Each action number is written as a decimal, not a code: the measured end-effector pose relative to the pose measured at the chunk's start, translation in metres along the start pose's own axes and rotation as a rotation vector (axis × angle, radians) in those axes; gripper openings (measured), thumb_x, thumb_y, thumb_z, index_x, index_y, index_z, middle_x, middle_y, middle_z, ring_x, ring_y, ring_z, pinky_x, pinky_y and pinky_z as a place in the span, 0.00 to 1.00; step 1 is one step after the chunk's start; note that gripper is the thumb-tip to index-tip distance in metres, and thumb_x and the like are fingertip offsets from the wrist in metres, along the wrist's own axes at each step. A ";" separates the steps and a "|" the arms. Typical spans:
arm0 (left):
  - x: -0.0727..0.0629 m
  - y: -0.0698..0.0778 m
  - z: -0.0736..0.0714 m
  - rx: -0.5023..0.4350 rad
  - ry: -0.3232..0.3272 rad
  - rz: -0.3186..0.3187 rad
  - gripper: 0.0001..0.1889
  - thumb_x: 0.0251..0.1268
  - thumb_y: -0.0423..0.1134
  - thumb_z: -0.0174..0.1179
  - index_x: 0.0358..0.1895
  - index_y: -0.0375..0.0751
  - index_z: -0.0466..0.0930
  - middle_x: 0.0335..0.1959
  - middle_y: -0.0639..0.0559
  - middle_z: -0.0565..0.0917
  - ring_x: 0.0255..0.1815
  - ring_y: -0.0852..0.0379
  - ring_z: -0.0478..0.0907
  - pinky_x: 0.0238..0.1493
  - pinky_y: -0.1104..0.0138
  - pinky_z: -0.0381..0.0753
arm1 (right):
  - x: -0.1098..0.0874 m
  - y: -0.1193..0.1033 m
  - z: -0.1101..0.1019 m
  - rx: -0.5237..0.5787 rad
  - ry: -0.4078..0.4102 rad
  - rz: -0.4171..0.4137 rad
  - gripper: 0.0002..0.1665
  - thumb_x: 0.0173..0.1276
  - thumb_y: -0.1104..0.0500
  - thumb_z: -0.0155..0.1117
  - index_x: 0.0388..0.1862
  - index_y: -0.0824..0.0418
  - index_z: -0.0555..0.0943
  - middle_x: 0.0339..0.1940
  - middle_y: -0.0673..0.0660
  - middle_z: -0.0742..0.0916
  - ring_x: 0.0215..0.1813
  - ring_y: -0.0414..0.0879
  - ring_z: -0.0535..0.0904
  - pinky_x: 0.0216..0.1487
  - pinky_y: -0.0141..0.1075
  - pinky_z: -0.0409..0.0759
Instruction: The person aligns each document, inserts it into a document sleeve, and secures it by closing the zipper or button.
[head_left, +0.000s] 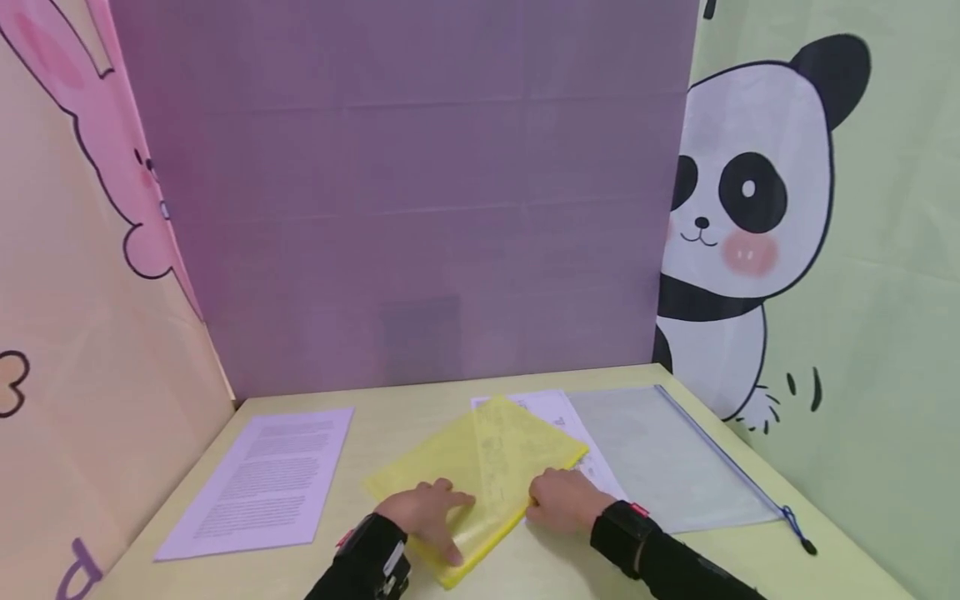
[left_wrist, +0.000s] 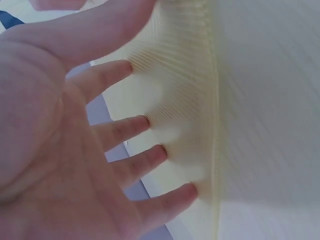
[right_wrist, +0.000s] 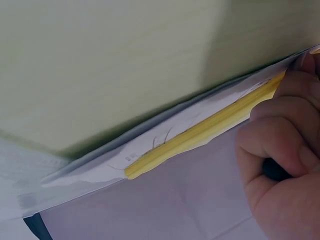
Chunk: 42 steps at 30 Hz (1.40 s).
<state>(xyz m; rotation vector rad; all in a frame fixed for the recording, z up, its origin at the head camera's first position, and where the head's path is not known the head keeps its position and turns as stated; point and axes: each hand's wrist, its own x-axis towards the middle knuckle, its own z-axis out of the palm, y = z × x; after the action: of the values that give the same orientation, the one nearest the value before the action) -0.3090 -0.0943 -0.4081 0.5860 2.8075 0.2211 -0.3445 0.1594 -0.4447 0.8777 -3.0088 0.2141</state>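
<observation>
A translucent yellow document pouch (head_left: 487, 467) lies tilted on the table, a brighter yellow strip along its near right edge. Faint marks show through it. My left hand (head_left: 429, 515) rests on its near left part, fingers spread; in the left wrist view the fingertips (left_wrist: 189, 192) press into its finely ribbed surface. With curled fingers, my right hand (head_left: 566, 500) pinches the strip edge. In the right wrist view, that yellow strip (right_wrist: 200, 127) runs up to the curled fingers. A small dark patch shows inside the curl; I cannot tell what it is.
Printed sheets (head_left: 262, 483) lie at the table's left. Partly beneath the yellow pouch is another printed sheet (head_left: 558, 408). A clear pouch (head_left: 675, 467) with a blue zip edge lies at the right. A purple panel (head_left: 420, 192) stands along the back edge.
</observation>
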 end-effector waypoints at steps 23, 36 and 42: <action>0.000 -0.009 0.000 -0.057 0.001 0.050 0.40 0.52 0.51 0.77 0.71 0.53 0.74 0.73 0.41 0.68 0.72 0.35 0.65 0.63 0.36 0.71 | -0.001 0.000 -0.002 -0.089 -0.028 -0.071 0.16 0.65 0.54 0.64 0.18 0.50 0.73 0.17 0.43 0.70 0.21 0.39 0.63 0.26 0.34 0.62; 0.004 -0.010 0.001 -0.040 -0.024 0.024 0.40 0.52 0.52 0.77 0.72 0.56 0.73 0.73 0.43 0.69 0.73 0.36 0.65 0.63 0.34 0.69 | -0.009 0.017 -0.005 -0.138 0.061 -0.052 0.15 0.64 0.56 0.64 0.19 0.51 0.73 0.18 0.46 0.72 0.21 0.41 0.65 0.25 0.36 0.64; 0.003 -0.010 0.002 -0.033 -0.014 0.034 0.40 0.52 0.52 0.77 0.72 0.55 0.74 0.73 0.42 0.69 0.72 0.35 0.65 0.63 0.34 0.70 | -0.009 0.017 -0.004 -0.122 0.055 -0.042 0.16 0.64 0.56 0.64 0.18 0.51 0.72 0.17 0.45 0.71 0.20 0.40 0.63 0.24 0.35 0.62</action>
<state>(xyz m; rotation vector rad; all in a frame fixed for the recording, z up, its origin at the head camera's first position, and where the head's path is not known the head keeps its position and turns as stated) -0.3145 -0.1015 -0.4128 0.6256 2.7770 0.2681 -0.3460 0.1789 -0.4436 0.9074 -2.9136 0.0527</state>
